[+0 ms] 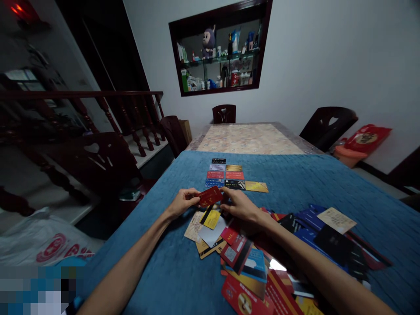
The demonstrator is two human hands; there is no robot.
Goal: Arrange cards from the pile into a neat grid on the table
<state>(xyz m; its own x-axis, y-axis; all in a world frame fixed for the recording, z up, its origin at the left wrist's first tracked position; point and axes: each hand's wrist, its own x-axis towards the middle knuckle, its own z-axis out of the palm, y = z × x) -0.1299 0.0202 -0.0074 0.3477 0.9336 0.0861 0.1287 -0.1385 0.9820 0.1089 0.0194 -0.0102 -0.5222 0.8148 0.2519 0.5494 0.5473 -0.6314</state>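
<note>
The left hand [182, 203] is closed in a pinch, with the thumb and fingers on the left end of a dark red card [209, 197]. The right hand [242, 205] is half open: its thumb and index finger stand apart, and the index fingertip is at the right end of the same card (whether it presses there, I cannot tell). So the dark red card is between the two hands, lifted a little and tilted, its right end higher.

Just below it lies a yellow card [211, 219] with a black stripe, which rests on a loose pile; a white card [210, 237] is partly visible under it. This pile spreads toward the person, and a light blue card [256, 263] and several red ones overlap there. Beyond the right forearm is another heap, where a beige card [337, 220] touches dark blue and black ones.

In front of the hands, eight cards lie flat in neat rows; the nearest row has a blue card [214, 183], a black card [235, 185] and a gold card [257, 187], side by side. All are on a blue cloth [157, 249]. Farther away are the patterned tabletop [246, 139] and dark wooden chairs [224, 113].
</note>
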